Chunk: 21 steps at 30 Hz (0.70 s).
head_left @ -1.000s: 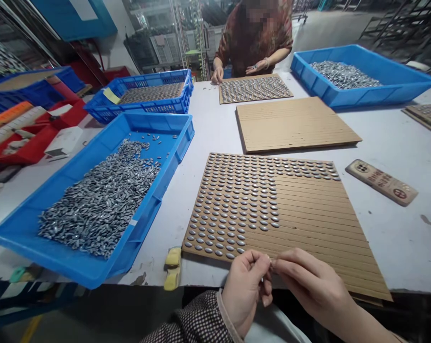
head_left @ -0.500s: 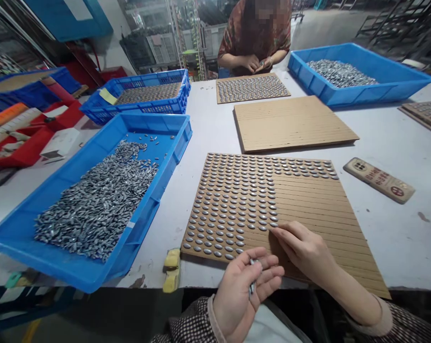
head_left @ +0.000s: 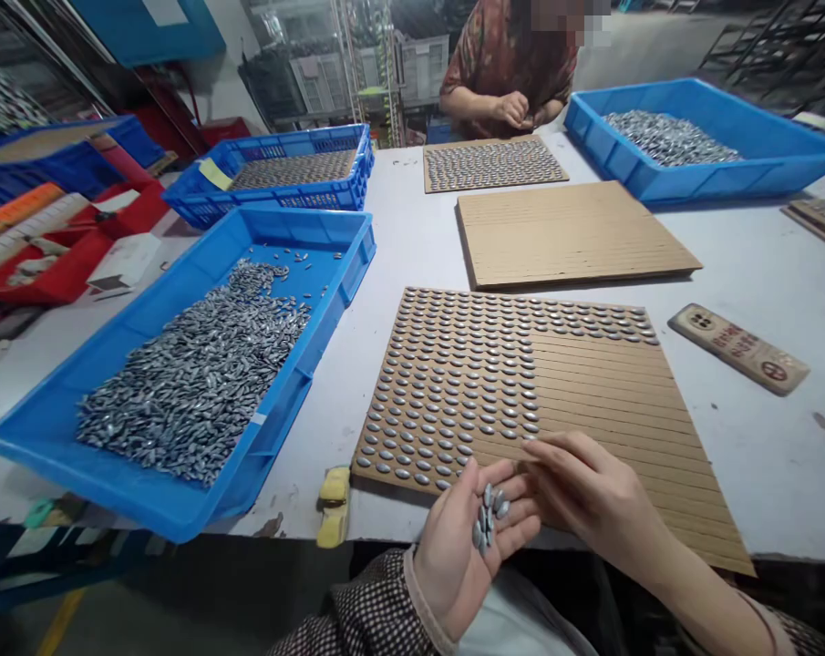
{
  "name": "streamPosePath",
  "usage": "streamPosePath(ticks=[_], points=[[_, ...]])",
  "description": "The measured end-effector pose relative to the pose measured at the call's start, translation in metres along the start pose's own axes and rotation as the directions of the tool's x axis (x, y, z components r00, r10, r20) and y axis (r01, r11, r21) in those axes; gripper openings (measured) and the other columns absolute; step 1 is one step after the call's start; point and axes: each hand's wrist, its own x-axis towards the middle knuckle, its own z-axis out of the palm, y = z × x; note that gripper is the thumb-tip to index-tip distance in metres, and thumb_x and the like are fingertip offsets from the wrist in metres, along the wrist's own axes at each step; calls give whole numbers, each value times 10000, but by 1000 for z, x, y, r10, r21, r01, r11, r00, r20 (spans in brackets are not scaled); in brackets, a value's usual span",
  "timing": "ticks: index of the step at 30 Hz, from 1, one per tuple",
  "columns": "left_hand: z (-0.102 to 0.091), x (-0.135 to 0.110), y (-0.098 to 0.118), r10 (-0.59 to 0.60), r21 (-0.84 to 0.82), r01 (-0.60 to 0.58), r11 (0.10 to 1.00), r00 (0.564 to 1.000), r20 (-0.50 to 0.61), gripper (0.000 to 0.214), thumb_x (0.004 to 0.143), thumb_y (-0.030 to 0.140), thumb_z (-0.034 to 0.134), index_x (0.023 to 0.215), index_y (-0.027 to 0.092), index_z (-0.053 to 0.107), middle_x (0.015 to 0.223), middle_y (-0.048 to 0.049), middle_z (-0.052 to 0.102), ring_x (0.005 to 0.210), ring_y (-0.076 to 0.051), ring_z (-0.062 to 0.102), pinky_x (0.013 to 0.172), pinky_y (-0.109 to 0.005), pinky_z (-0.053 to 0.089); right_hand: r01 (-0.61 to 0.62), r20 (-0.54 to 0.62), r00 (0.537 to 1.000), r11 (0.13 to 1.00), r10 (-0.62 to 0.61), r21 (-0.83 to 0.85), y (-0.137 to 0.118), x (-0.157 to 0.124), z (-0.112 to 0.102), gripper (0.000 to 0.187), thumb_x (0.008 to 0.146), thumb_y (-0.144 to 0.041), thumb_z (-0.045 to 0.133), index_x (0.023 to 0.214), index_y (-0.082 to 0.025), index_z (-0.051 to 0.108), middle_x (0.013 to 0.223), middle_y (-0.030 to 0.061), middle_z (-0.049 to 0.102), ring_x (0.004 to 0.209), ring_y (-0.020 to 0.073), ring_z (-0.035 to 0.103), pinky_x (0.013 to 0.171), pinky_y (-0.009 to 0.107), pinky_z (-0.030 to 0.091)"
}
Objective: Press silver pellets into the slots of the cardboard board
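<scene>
My left hand point(head_left: 470, 538) lies palm up at the table's near edge, cupping several small grey metal pieces point(head_left: 489, 515). My right hand point(head_left: 590, 497) rests over the slotted cardboard board point(head_left: 617, 410), fingertips pinched near the last filled row; what they pinch is too small to name. The board's left part and back rows are filled with rows of the oval metal pieces point(head_left: 453, 374). A blue tray point(head_left: 180, 510) heaped with loose pieces point(head_left: 193, 383) stands to the left.
An empty slotted board point(head_left: 569, 232) lies behind mine. Another person point(head_left: 514, 64) works at a filled board point(head_left: 490, 164) across the table. More blue trays point(head_left: 699, 173) point(head_left: 282, 196) hold pieces. A printed brown strip point(head_left: 737, 348) lies at the right.
My left hand has opened palm up, showing the pieces. My right hand went out to the board's filled rows and has drawn back slightly toward my left hand.
</scene>
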Motion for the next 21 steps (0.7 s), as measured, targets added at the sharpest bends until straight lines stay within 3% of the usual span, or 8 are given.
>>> streamPosePath(ticks=[2,5,10,17,21], points=[[2,0,-1,22,-5,-22,1000,998,66,507,913,501,445,1161,86,595,1177,-168,611,997,-206,617,920,-351,462,23,84,996,995,-31,98,-15,4,-3,294,903,-157,508,1187,-205,568,1067,104,601,948,196,568,754,320,511],[4,-2,-2,62,-1,-62,998,996,71,430,911,479,465,1107,133,628,1199,-129,595,1050,-197,572,879,-315,470,35,174,983,988,-61,148,-34,10,-1,268,905,-170,509,1157,-215,588,1041,99,609,898,200,557,716,343,509],[2,-6,-4,84,27,-87,996,992,92,392,918,455,462,1076,148,646,1145,-112,601,1070,-196,538,849,-295,460,26,138,989,974,-58,225,-41,10,5,202,919,-128,459,988,-215,628,986,83,636,833,181,557,691,336,496],[-12,-3,-5,95,186,-109,977,992,79,296,840,380,623,883,89,648,842,-87,610,760,-134,568,708,-273,471,-68,71,996,956,50,286,-32,3,-4,217,906,-182,496,1034,-247,658,955,80,602,901,199,585,714,317,530],[-18,-1,-7,134,220,-140,965,990,41,272,763,349,717,843,121,593,662,8,510,575,-67,447,502,-189,337,-45,63,998,953,27,300,-35,0,0,306,899,-133,483,1139,-257,627,961,81,596,898,191,586,705,308,535]])
